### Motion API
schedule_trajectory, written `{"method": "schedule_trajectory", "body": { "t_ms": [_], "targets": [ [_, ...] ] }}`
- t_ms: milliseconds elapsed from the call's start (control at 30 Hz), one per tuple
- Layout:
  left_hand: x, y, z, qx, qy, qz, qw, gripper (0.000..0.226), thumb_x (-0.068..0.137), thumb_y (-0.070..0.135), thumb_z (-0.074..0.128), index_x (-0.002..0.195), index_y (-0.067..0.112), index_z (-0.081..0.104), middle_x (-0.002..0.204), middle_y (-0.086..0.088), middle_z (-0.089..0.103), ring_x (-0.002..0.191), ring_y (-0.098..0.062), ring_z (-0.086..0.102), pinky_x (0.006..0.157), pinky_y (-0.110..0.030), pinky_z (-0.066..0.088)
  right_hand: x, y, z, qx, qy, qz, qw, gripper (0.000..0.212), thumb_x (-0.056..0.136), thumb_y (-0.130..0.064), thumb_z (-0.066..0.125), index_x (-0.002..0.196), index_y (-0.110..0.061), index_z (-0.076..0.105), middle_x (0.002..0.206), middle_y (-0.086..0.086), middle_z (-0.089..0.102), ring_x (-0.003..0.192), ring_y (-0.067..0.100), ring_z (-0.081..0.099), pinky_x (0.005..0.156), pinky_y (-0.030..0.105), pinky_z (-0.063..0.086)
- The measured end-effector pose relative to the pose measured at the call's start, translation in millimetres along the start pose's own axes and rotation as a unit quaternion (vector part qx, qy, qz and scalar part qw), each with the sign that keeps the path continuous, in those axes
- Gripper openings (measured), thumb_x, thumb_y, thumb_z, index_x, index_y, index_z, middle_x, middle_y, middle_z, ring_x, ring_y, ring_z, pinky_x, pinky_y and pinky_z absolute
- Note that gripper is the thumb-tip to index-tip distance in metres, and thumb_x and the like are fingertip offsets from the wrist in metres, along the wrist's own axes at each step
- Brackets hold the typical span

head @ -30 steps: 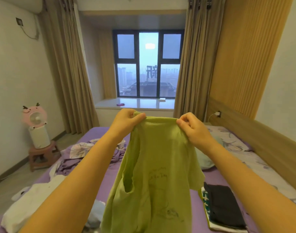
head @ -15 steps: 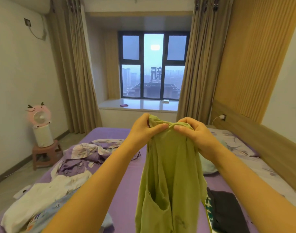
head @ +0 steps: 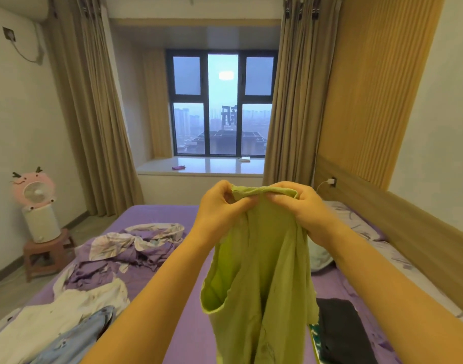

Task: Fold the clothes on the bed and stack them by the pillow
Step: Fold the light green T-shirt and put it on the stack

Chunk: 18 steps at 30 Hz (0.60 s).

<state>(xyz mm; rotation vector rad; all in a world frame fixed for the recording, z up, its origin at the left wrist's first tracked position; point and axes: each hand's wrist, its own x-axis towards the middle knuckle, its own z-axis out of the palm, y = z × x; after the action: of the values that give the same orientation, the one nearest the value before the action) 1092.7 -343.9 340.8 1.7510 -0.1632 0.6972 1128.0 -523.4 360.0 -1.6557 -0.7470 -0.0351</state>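
A lime-green T-shirt (head: 264,279) hangs in the air above the purple bed (head: 191,324), doubled lengthwise with one sleeve opening facing left. My left hand (head: 220,208) pinches its top edge, and my right hand (head: 301,206) grips the same edge right beside it. A folded stack topped by a dark garment (head: 340,332) lies at the lower right of the bed. Beyond it a pale teal pillow (head: 321,258) and a patterned pillow (head: 356,224) rest by the headboard. A white garment (head: 67,313) and a light-blue one (head: 75,340) lie loose at the lower left.
A crumpled purple floral blanket (head: 130,248) covers the bed's left middle. A pink fan on a white base (head: 34,203) stands on a small stool (head: 46,256) by the left wall. The wooden headboard (head: 409,232) runs along the right. Curtains frame the window bench (head: 199,166).
My hands came together from shoulder width, bringing the shirt's two shoulders side by side so it now hangs doubled and narrower.
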Motion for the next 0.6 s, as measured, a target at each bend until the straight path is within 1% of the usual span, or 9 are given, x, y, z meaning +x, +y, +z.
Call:
{"method": "schedule_trajectory", "body": {
  "t_ms": [33, 100, 167, 233, 300, 367, 433, 500, 600],
  "targets": [
    [1.1, -0.3, 0.8, 0.015, 0.02, 0.002, 1.0, 0.034, 0.075, 0.03, 0.08, 0.07, 0.019, 0.048, 0.062, 0.004, 0.053, 0.054, -0.003, 0.049, 0.05, -0.018, 0.043, 0.8, -0.1, -2.8, 0.004, 0.022, 0.0, 1.0, 0.013, 0.092, -0.025, 0.06, 0.095, -0.026, 0.072, 0.095, -0.003, 0.07, 0.094, 0.017, 0.064, 0.078, 0.029, 0.054],
    [3.9, 0.9, 2.7, -0.004, 0.029, -0.01, 1.0, 0.037, 0.073, 0.033, 0.08, 0.077, 0.021, 0.045, 0.069, 0.003, 0.058, 0.058, -0.003, 0.054, 0.05, -0.015, 0.045, 2.1, -0.3, -9.4, 0.001, 0.037, -0.009, 0.999, 0.013, 0.092, -0.025, 0.059, 0.093, -0.027, 0.071, 0.094, -0.004, 0.069, 0.093, 0.017, 0.063, 0.076, 0.028, 0.052],
    [7.2, 4.4, 6.9, -0.059, -0.034, -0.042, 0.997, 0.037, 0.074, 0.031, 0.08, 0.095, 0.027, 0.05, 0.084, 0.003, 0.067, 0.071, 0.0, 0.062, 0.057, -0.013, 0.048, 3.6, -1.9, -14.1, -0.023, 0.029, -0.014, 0.999, 0.011, 0.091, -0.026, 0.06, 0.092, -0.027, 0.071, 0.093, -0.005, 0.069, 0.09, 0.012, 0.064, 0.074, 0.024, 0.051],
    [10.4, 6.7, 13.7, -0.08, -0.092, -0.036, 0.992, 0.033, 0.077, 0.023, 0.078, 0.103, 0.028, 0.059, 0.088, 0.001, 0.071, 0.078, -0.006, 0.067, 0.065, -0.018, 0.052, 4.8, -5.8, -16.3, -0.046, 0.002, -0.006, 0.999, 0.011, 0.087, -0.031, 0.065, 0.093, -0.025, 0.072, 0.092, -0.005, 0.07, 0.089, 0.01, 0.065, 0.073, 0.023, 0.052],
    [14.0, 7.2, 19.0, -0.078, -0.107, 0.001, 0.991, 0.014, 0.08, 0.019, 0.075, 0.091, 0.024, 0.068, 0.082, 0.004, 0.073, 0.078, -0.006, 0.068, 0.07, -0.019, 0.053, 5.5, -9.7, -19.3, -0.059, -0.026, 0.009, 0.998, 0.02, 0.079, -0.04, 0.07, 0.092, -0.025, 0.073, 0.092, -0.004, 0.071, 0.091, 0.011, 0.066, 0.075, 0.023, 0.054],
    [17.3, 7.0, 21.4, -0.078, -0.132, 0.007, 0.988, 0.003, 0.082, 0.024, 0.073, 0.084, 0.024, 0.07, 0.079, 0.006, 0.072, 0.077, -0.007, 0.067, 0.069, -0.02, 0.054, 5.0, -13.5, -25.1, -0.073, -0.04, 0.023, 0.996, 0.023, 0.079, -0.042, 0.07, 0.092, -0.024, 0.073, 0.093, -0.002, 0.072, 0.092, 0.013, 0.067, 0.076, 0.023, 0.055],
    [20.8, 9.1, 22.9, -0.065, -0.164, -0.006, 0.984, 0.009, 0.087, 0.031, 0.067, 0.081, 0.024, 0.069, 0.073, 0.008, 0.069, 0.07, -0.005, 0.063, 0.062, -0.02, 0.051, 4.6, -14.6, -31.5, -0.081, -0.033, 0.021, 0.996, 0.019, 0.084, -0.038, 0.067, 0.092, -0.022, 0.074, 0.091, 0.0, 0.072, 0.091, 0.015, 0.067, 0.075, 0.025, 0.056],
    [22.8, 12.2, 26.0, -0.055, -0.178, -0.015, 0.982, 0.02, 0.092, 0.035, 0.059, 0.077, 0.022, 0.064, 0.061, 0.014, 0.061, 0.058, 0.0, 0.055, 0.054, -0.015, 0.043, 3.9, -14.0, -33.7, -0.087, -0.018, 0.01, 0.996, 0.016, 0.087, -0.032, 0.065, 0.092, -0.019, 0.074, 0.091, 0.002, 0.072, 0.091, 0.018, 0.067, 0.078, 0.03, 0.057],
    [15.7, 9.3, 34.3, -0.067, -0.199, -0.051, 0.976, 0.03, 0.083, 0.051, 0.058, 0.088, 0.022, 0.06, 0.065, 0.016, 0.059, 0.061, -0.002, 0.055, 0.057, -0.021, 0.045, 4.9, -12.9, -33.1, -0.117, 0.016, -0.025, 0.993, 0.015, 0.09, -0.028, 0.062, 0.093, -0.018, 0.072, 0.09, 0.001, 0.071, 0.088, 0.015, 0.066, 0.078, 0.027, 0.055]
  ]
}}
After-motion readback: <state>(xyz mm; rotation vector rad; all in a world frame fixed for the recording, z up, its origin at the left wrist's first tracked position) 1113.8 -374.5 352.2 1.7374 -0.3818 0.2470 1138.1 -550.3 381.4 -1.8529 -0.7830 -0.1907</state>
